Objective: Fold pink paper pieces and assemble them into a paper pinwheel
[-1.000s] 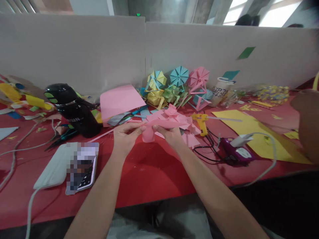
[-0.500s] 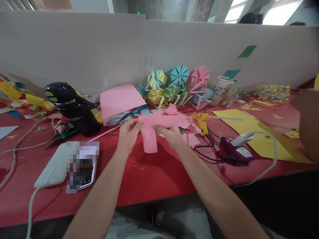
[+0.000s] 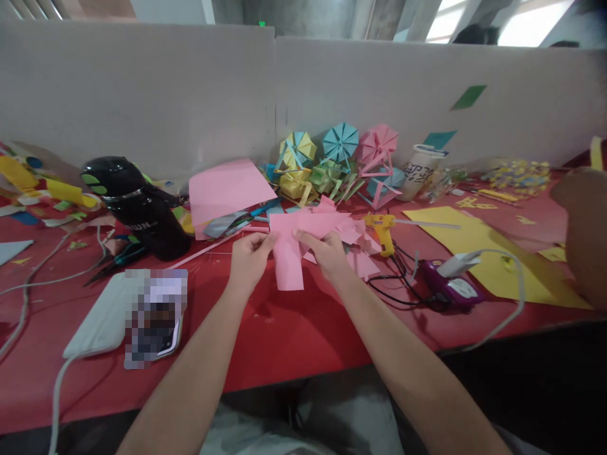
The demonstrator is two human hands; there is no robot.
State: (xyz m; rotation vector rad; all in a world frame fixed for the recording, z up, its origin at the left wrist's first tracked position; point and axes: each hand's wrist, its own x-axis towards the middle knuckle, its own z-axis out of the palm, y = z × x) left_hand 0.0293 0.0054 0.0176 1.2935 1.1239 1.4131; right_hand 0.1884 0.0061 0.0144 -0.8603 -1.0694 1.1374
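A pink paper piece, with one part running sideways and another hanging down, is held above the red table. My left hand pinches its left edge between thumb and fingers. On the other side my right hand grips it, the thumb pressed on the front and the fingers behind, partly hidden. Just beyond lie crumpled pink scraps and a yellow glue gun. A larger pink sheet rests behind my left hand.
Folded paper umbrellas and a cup stand at the back. A black bottle, pliers, power bank and phone are left. At right are a purple power socket, yellow paper and someone's arm.
Both hands and the pink paper have shifted slightly to the right. The sideways part now shows a straighter, flatter top edge.
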